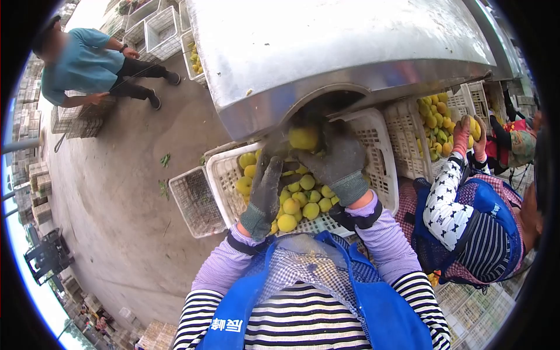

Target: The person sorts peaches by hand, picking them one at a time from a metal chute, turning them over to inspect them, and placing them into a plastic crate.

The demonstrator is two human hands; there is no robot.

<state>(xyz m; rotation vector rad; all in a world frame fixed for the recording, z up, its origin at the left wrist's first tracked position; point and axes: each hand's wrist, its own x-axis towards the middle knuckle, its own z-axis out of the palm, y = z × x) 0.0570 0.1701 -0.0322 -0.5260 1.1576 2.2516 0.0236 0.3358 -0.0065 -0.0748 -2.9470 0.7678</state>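
Note:
Both my hands wear dark grey gloves with green cuffs, over a white crate (217, 192) partly filled with green-yellow peaches (300, 201). A larger yellow peach (303, 139) is up at the dark round opening (326, 102) of a metal machine. My right hand (341, 160) is curled beside this peach, its thumb under the fruit and its fingers partly hidden. On the other side, my left hand (265, 186) points upward with its fingers stretched out and its thumb apart. Its fingertips are blurred near the opening.
The metal machine (338, 35) overhangs the crate's far edge. A smaller crate (197, 204) stands to the left. On the right, a co-worker in pink gloves (461, 137) handles fruit above another peach crate (411, 140). A person in a blue shirt (87, 64) stands upper left.

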